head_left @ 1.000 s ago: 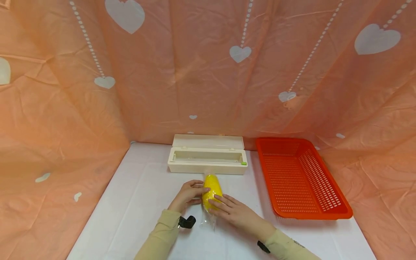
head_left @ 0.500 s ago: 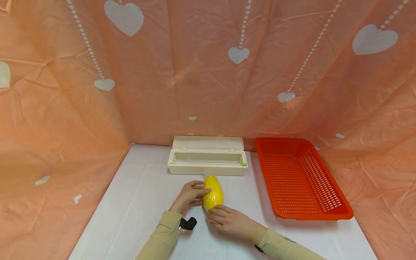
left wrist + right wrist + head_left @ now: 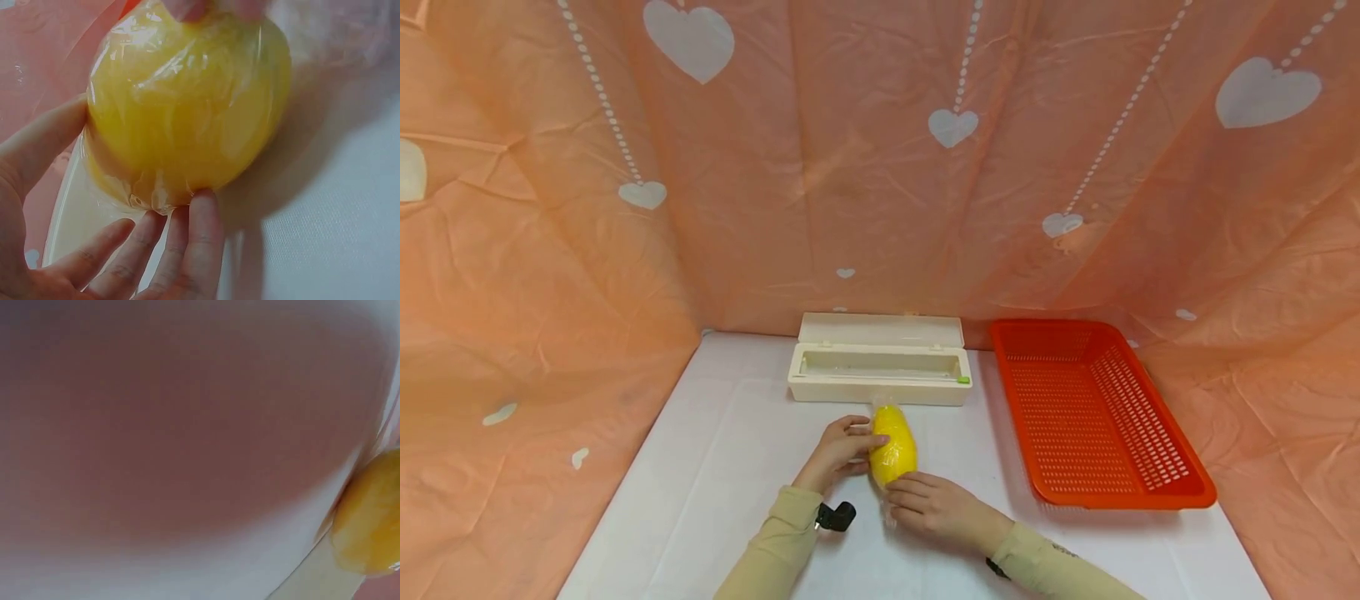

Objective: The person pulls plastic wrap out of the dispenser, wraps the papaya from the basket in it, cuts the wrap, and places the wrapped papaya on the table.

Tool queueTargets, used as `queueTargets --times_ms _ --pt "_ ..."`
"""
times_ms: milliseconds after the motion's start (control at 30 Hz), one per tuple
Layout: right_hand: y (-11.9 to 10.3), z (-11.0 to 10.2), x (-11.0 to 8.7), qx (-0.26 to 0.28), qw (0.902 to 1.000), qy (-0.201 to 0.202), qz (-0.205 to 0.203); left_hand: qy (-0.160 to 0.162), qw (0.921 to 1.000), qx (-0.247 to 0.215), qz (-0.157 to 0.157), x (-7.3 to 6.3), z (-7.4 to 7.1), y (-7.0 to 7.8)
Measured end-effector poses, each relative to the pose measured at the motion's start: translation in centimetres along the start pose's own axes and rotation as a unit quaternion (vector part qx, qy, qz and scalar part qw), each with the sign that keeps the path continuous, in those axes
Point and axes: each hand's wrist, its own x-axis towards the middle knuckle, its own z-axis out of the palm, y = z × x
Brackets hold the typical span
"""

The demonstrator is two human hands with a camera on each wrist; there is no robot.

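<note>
A yellow, mango-like fruit (image 3: 893,454) wrapped in clear cling film (image 3: 156,200) lies on the white table, its long axis pointing away from me. My left hand (image 3: 837,450) holds its left side, thumb on one side and fingers on the other, as the left wrist view shows. At the near end, my right hand (image 3: 936,508) bends its fingers over the fruit and the film there; its thumb is hidden. A loose tail of film shows below those fingers. The right wrist view is mostly filled by a blurred palm, with the fruit (image 3: 372,519) at its right edge.
Behind the fruit stands a cream cling film dispenser box (image 3: 880,392), its lid (image 3: 880,329) raised and a green slider at its right end. To the right is a red perforated plastic basket (image 3: 1026,450). A peach curtain with white hearts hangs behind and beside the table.
My right hand has moved from the fruit's right side down to its near end, its fingers drawing together over the film there. The left hand has stayed in place.
</note>
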Motion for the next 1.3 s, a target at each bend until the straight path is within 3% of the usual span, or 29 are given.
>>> queueTargets --times_ms 133,333,500,600,700,867,1000,1200,1300 --pt "-0.1 0.6 0.4 0.065 0.9948 0.052 0.058 -0.001 1.0000 -0.003 -0.007 -0.1 0.0 0.1" --pt "-0.2 1.4 1.0 0.160 0.9633 0.131 0.171 0.003 0.9999 -0.004 -0.009 -0.2 0.1 0.3" --pt "-1.0 1.9 1.4 0.189 0.9240 0.183 0.277 0.007 0.9999 0.005 -0.012 -0.3 0.3 0.4" --pt "-1.3 1.9 1.7 0.225 0.8891 0.196 0.347 0.013 0.9997 0.015 -0.016 -0.3 0.4 0.5" --pt "-1.5 1.9 2.0 0.264 0.8548 0.219 0.389 0.021 0.9994 0.021 -0.019 -0.2 0.5 0.6" --pt "-1.4 2.2 2.3 0.301 0.8117 0.256 0.430 0.032 0.9989 0.025 -0.022 0.1 0.6 0.8" --pt "-1.0 2.2 2.6 0.293 0.7969 0.276 0.451 0.036 0.9990 0.026 -0.011 0.1 0.8 0.7" --pt "-0.7 1.9 3.0 0.312 0.7662 0.291 0.481 0.021 0.9989 0.016 0.040 -0.2 0.9 0.2" --pt "-0.7 0.6 3.5 0.325 0.7567 0.305 0.478 0.002 0.9976 0.010 0.068 -0.1 0.4 -0.3"
